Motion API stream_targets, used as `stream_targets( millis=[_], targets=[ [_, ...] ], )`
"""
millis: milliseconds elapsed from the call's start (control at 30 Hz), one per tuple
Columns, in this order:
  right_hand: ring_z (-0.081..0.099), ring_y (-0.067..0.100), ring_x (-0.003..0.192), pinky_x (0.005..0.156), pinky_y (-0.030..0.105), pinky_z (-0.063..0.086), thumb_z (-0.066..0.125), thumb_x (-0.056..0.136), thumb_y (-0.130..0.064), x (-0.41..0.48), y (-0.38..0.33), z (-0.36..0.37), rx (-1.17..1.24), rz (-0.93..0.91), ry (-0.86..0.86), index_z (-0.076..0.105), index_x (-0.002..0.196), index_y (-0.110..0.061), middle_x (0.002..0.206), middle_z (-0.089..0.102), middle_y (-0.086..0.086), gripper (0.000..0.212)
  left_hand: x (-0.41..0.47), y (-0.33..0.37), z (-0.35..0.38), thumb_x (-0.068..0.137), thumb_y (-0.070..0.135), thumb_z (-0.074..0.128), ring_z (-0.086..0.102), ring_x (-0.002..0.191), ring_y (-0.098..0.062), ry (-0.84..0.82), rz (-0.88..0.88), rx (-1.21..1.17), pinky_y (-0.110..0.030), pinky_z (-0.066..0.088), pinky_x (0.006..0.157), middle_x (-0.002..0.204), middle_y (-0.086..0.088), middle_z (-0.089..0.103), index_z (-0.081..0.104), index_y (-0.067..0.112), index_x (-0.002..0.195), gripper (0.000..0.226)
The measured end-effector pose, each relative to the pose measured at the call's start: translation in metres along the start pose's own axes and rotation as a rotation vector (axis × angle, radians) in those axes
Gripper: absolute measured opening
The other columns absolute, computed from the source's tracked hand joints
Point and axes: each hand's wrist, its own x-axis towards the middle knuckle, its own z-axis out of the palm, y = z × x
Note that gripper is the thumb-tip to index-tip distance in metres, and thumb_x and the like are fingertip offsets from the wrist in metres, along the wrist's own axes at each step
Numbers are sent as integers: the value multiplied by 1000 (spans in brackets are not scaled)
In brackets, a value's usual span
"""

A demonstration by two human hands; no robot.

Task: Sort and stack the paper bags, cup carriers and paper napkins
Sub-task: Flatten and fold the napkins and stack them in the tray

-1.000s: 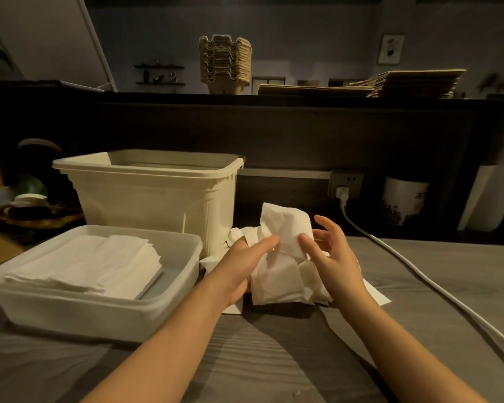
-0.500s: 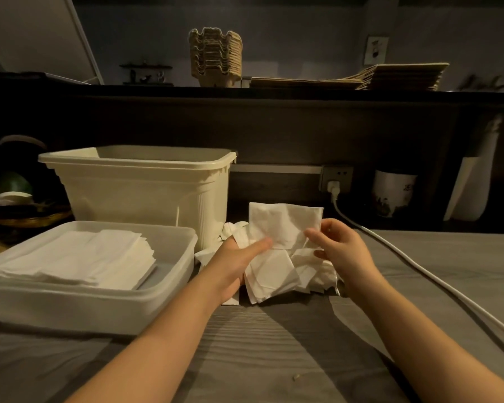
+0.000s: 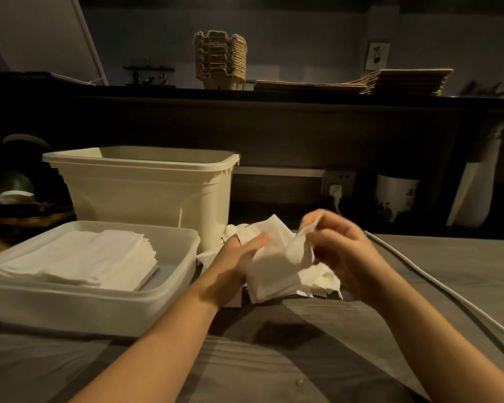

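A crumpled heap of white paper napkins (image 3: 314,279) lies on the grey table in front of me. My left hand (image 3: 239,257) holds one napkin (image 3: 269,271) from the left, thumb on its face. My right hand (image 3: 342,245), blurred, pinches that napkin's upper right corner and folds it over. A neat stack of flat napkins (image 3: 79,258) sits in the shallow translucent tray (image 3: 169,289) at the left. On the dark shelf behind stand a stack of brown cup carriers (image 3: 220,61) and a flat pile of paper bags (image 3: 390,81).
A tall cream bin (image 3: 146,193) stands behind the tray. A white cable (image 3: 437,289) runs from a wall socket (image 3: 338,181) across the table's right side. Two ceramic vessels (image 3: 396,200) stand at the back right, dark clutter at the far left.
The napkin was held up spread between both hands; now my right hand has pulled its right corner over toward the middle, and the sheet has dropped lower onto the heap.
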Motion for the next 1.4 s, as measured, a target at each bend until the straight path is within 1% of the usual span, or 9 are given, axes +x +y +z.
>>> stream_targets(
  millis=[200,467,600,667,800,900,1033,1133,1400],
  targets=[
    [55,-6,80,67,9,47,57,91,-19,1,13,7,-814,-36,-29,51,88,-40,86,57,-19,22,-1,2,8,88,53,52,57,110,-27,65,-50,119,-50,46,98,120,-6,61,47,24,132,53],
    [49,2,77,71,26,49,59,88,-26,3,17,1,-1027,-181,202,58,92,-31,86,51,-18,6,-14,11,16,69,77,40,50,121,-19,-152,-18,191,-41,37,107,127,-2,57,51,29,128,77],
    [45,0,73,66,20,44,60,87,-24,4,22,-1,-1033,-212,199,61,94,-28,84,44,-19,8,-18,12,16,81,44,61,56,103,-12,-218,51,347,-30,48,90,107,6,61,50,39,106,28],
    [49,1,76,66,18,45,59,87,-25,4,25,-1,-969,-222,198,58,97,-32,87,47,-19,12,-18,11,15,92,24,57,56,97,-8,-196,51,376,-25,49,81,102,7,60,48,40,102,20],
    [56,4,79,68,22,46,51,92,-31,6,24,-3,-659,-105,387,54,87,-35,84,58,-14,7,-16,14,12,93,19,53,57,106,-22,-81,-2,177,-46,45,97,111,-3,61,53,31,103,16],
    [53,11,74,64,23,41,37,96,-44,8,19,-5,-599,118,404,58,75,-23,76,58,-6,35,-17,19,11,92,16,55,60,104,-23,-58,6,-22,-43,47,96,106,-5,62,55,25,104,15],
    [56,20,89,82,34,44,21,93,-58,9,18,1,-541,441,247,60,70,-19,83,59,1,60,-20,22,13,92,11,52,60,101,-21,-85,38,-106,-40,47,95,101,-4,62,56,22,102,15],
    [58,26,102,97,42,44,33,80,-68,8,20,-2,-287,467,248,64,91,-17,99,65,8,61,-19,21,12,91,12,54,60,102,-22,-89,27,-99,-42,46,98,100,-4,63,55,22,101,14],
    [67,16,79,72,31,54,62,82,-20,6,18,-13,275,236,378,65,97,-14,84,70,1,16,-14,15,13,91,16,57,59,108,-22,-119,-37,5,-42,43,101,109,-4,64,56,22,110,21]
  ],
)
